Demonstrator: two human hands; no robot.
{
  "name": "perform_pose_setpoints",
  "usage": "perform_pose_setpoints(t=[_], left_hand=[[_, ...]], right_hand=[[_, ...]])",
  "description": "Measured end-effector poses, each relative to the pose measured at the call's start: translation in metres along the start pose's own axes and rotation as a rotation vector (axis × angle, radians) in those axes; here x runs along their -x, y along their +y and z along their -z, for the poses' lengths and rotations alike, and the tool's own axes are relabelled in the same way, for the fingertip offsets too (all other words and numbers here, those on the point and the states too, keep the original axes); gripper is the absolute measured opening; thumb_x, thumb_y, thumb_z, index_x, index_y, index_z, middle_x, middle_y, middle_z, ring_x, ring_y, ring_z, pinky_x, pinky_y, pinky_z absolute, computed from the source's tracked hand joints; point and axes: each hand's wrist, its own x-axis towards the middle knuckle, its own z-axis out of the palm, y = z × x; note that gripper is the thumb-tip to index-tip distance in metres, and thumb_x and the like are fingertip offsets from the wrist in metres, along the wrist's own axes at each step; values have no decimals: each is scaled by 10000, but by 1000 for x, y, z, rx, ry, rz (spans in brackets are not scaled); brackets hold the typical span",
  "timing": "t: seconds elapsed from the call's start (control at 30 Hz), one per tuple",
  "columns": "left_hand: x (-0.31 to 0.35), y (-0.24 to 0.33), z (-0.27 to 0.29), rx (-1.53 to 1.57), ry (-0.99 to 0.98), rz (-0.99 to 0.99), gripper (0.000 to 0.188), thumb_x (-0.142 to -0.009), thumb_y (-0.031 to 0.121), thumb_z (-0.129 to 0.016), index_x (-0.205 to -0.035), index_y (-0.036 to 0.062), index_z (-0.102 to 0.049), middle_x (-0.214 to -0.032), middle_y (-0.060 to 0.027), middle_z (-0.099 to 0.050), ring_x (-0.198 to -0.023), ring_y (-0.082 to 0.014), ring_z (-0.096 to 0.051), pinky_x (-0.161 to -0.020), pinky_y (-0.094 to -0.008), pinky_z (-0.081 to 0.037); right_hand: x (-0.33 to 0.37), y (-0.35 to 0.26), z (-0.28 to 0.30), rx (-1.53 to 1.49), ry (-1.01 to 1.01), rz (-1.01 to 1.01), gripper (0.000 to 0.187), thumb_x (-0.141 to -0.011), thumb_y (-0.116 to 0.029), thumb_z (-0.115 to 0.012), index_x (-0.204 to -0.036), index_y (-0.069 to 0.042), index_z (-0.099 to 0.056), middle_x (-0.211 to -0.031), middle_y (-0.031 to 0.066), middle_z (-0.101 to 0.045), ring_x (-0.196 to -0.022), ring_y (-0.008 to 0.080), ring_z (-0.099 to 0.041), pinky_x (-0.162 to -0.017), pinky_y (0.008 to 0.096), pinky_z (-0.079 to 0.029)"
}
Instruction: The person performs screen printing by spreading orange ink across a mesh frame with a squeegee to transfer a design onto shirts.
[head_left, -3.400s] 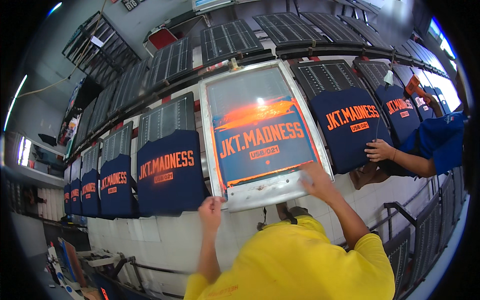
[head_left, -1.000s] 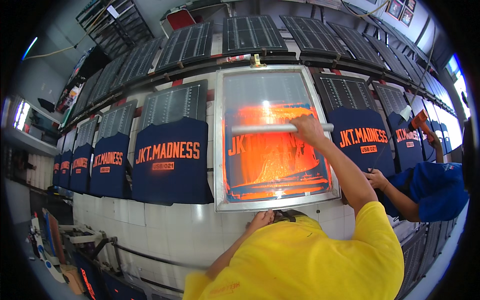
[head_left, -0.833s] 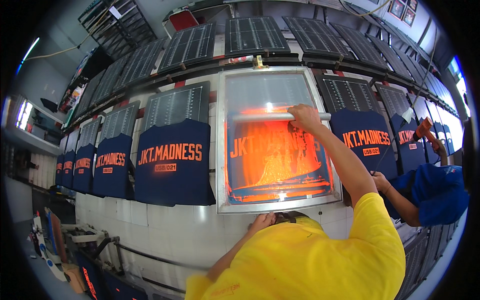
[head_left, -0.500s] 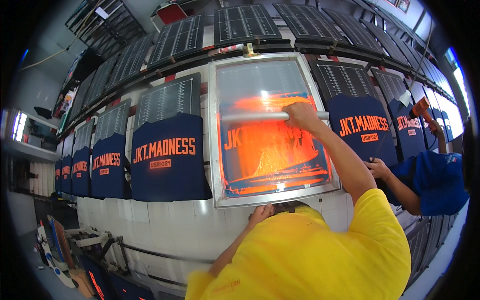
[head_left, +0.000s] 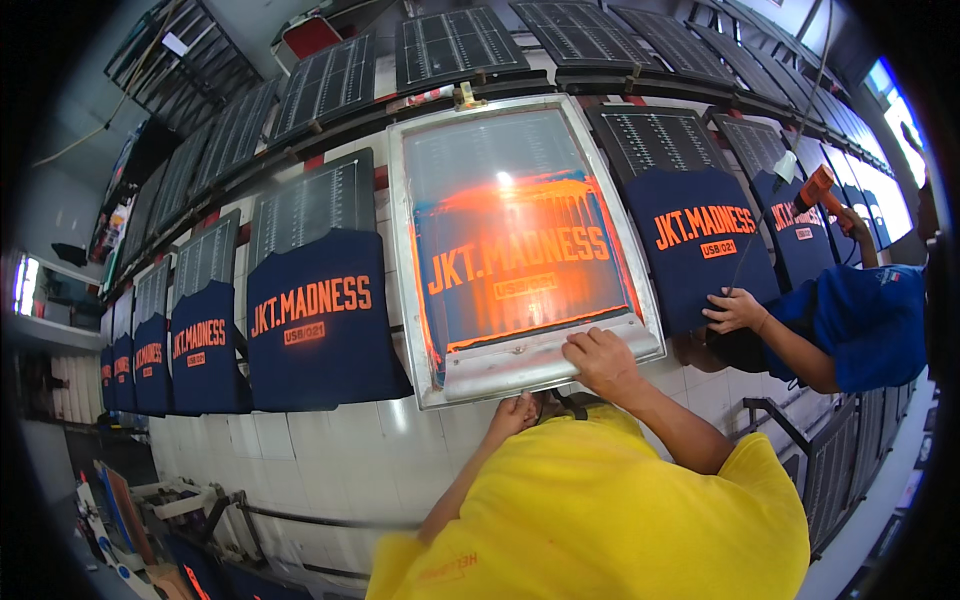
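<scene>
Left hand (head_left: pixel 514 413) is at the near edge of the screen-printing frame (head_left: pixel 404 230), fingertips obscured; whether it grips anything, I cannot tell. Right hand (head_left: pixel 602 362) grasps the squeegee (head_left: pixel 500 364) across the frame's near end, covering its right part. Beyond, streaky orange ink (head_left: pixel 545 190) blurs the lettering (head_left: pixel 520 262). At right, a co-worker's hand (head_left: pixel 857 224) partly hides the orange heat gun's (head_left: pixel 816 191) handle. The top edge clips some far platens (head_left: pixel 580 38).

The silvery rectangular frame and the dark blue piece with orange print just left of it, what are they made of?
The silvery rectangular frame looks like metal, maybe aluminium: it's grey with a dull, scuffed shine. The dark blue piece looks like matte cloth: it barely shines and has softly curved edges. I can't tell which fibre.
</scene>
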Motion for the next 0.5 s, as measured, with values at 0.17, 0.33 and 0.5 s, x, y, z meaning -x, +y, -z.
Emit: perform_pose_setpoints(t=[0.17,0.33,0.5], left_hand=[[-6,-1,15,-91,-152,26,285,-1053,316,-507,-919,66,-538,-638,17,-409,-517,-69,-376,-471,-243,-292],[8,20,1,-314,-83,8,259,-1025,285,-568,-1080,33,-584,-648,35,-412,-529,-69,-357,-481,-251,-286],[12,17,9,-478,-70,-20,343,-1020,327,-561,-1130,8,-623,-712,7,-504,-600,-92,-433,-551,-263,-359]], right_hand=[[16,-9,-5,40,-106,-36,524,-643,-340,-799,-1036,-74,-577,-1076,87,-563,-936,257,-543,-771,384,-437],[28,-13,-14,-29,-189,-124,617,-635,-409,-826,-1098,-85,-580,-1195,98,-561,-1035,279,-536,-842,397,-432],[24,-16,0,-117,-157,-129,631,-655,-417,-830,-1127,-73,-593,-1209,112,-573,-1060,306,-547,-863,420,-442]])
